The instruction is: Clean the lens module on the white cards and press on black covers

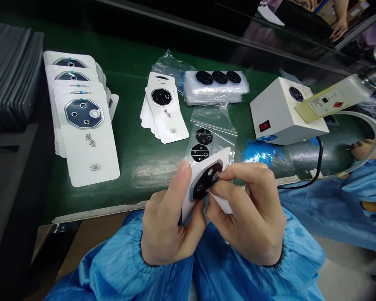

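By the front edge of the green flat worktop (144, 175), the bare left hand (169, 225) is closed on a thin white rectangular card (194, 170), its long axis slanted away to the upper right. From the right, the bare right hand (244, 205) is bunched against the card's glossy black octagonal plate (205, 180); whether anything is pinched there cannot be told, and the card's lower end is hidden.

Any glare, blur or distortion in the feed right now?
Head view: glare streaks the clear bag and green mat; head view: the dark stack is dim, its detail soft; head view: the held card looks fairly sharp; head view: the bottle leans, perhaps partly lens distortion.
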{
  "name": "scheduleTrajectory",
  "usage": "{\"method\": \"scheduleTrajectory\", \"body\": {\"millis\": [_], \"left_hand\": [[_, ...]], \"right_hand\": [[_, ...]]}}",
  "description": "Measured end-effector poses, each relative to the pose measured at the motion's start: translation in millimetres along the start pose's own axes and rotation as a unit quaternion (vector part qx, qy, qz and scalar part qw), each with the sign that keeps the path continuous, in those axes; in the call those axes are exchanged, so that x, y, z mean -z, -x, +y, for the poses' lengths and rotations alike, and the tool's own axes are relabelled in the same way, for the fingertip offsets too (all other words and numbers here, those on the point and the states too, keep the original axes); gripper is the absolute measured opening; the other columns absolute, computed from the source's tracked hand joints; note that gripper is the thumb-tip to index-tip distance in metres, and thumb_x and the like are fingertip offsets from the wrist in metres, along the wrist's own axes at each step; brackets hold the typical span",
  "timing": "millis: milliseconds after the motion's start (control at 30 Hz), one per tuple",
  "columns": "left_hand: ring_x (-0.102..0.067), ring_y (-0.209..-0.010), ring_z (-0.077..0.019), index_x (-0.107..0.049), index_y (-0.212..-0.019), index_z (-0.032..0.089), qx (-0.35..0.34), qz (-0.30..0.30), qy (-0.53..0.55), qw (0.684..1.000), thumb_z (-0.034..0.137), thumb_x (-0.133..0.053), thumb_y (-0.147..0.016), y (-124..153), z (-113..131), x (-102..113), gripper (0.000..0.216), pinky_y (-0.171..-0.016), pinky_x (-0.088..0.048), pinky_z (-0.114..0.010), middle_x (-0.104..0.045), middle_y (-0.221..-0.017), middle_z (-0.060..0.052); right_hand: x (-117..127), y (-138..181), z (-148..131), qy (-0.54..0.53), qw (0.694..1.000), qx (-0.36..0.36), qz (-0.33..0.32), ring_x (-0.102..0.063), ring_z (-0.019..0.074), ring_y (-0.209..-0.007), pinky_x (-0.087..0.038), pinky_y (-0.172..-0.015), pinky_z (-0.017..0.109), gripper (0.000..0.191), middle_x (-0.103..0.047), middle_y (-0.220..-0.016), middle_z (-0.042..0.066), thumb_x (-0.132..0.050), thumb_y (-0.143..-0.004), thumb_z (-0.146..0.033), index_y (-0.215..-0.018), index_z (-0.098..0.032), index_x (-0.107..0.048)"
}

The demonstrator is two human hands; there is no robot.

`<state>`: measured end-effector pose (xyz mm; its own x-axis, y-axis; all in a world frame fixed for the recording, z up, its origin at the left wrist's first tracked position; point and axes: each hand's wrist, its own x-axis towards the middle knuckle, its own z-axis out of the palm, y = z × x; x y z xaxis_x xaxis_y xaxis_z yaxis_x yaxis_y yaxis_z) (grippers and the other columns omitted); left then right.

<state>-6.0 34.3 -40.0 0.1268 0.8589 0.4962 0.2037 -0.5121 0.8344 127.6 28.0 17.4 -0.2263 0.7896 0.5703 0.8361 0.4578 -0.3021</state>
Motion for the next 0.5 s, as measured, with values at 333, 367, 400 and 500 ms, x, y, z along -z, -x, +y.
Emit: {"method": "scheduleTrajectory", "body": {"millis": [333, 367, 400, 500], "left_hand": [[-0.06, -0.044, -0.0111, -0.024, -0.144, 0.033, 0.141, -0.032, 0.285, 0.947, 0.007, -0.052, -0.081, -16, 11, 11, 0.074, -0.035, -0.052, -0.019, -0.073, -0.082, 0.003], [-0.06, -0.043, -0.0108, -0.024, -0.144, 0.033, 0.147, -0.034, 0.305, 0.94, 0.007, -0.052, -0.082, -17, 11, 11, 0.073, -0.035, -0.052, -0.019, -0.073, -0.08, 0.003], [-0.06, -0.043, -0.0109, -0.023, -0.145, 0.033, 0.153, -0.038, 0.318, 0.935, 0.007, -0.051, -0.083, -18, 11, 12, 0.073, -0.035, -0.053, -0.019, -0.073, -0.079, 0.003], [-0.063, -0.046, -0.0123, -0.021, -0.145, 0.032, 0.156, -0.038, 0.34, 0.926, 0.008, -0.051, -0.084, -18, 9, 13, 0.072, -0.037, -0.056, -0.02, -0.073, -0.081, 0.002]], "right_hand": [[13, -3, 1, -0.07, 0.996, -0.01, 0.058, -0.057, 0.0158, -0.073, -0.053, -0.061, 0.037, 0.015, -0.051, -0.088, 0.005, -0.058, -0.079, -0.007, -0.084, -0.019, -0.052], [14, -4, 2, -0.083, 0.994, -0.006, 0.072, -0.057, 0.0153, -0.072, -0.054, -0.059, 0.037, 0.012, -0.051, -0.088, 0.005, -0.057, -0.08, -0.009, -0.083, -0.019, -0.051], [16, -4, 4, -0.091, 0.993, 0.002, 0.076, -0.057, 0.0148, -0.072, -0.054, -0.058, 0.036, 0.01, -0.05, -0.089, 0.005, -0.057, -0.08, -0.01, -0.083, -0.018, -0.051], [21, -3, 7, -0.098, 0.993, 0.05, 0.036, -0.058, 0.0131, -0.075, -0.057, -0.057, 0.031, 0.012, -0.048, -0.091, 0.004, -0.059, -0.078, -0.011, -0.085, -0.018, -0.052]]}}
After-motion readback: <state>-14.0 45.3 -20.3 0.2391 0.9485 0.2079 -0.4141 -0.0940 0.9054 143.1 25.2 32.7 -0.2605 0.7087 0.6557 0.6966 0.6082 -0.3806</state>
